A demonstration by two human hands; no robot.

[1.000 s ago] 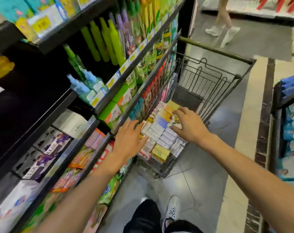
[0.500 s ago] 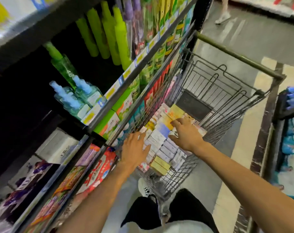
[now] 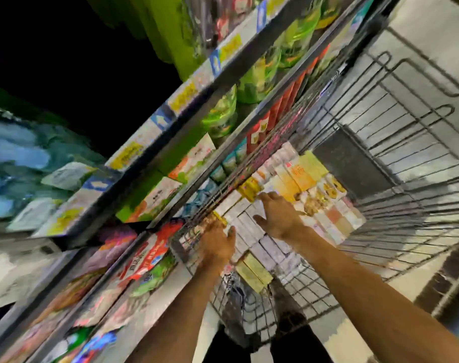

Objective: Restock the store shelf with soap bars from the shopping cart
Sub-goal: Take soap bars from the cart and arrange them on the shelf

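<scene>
Both hands (image 3: 249, 231) spread over flat-lying soap bars (image 3: 299, 179) in the cart (image 3: 406, 142).

Pale glossy tile floor (image 3: 430, 27) at right; stocked shelving's grey rails carry yellow price tags (image 3: 182, 94)

Retail shop aisle: tiered shelves (image 3: 170, 142) edged with yellow and blue price labels (image 3: 182, 95) carry packaged goods, beside a wire shopping cart (image 3: 396, 142) stacked with boxed soap bars (image 3: 296, 176).
</scene>
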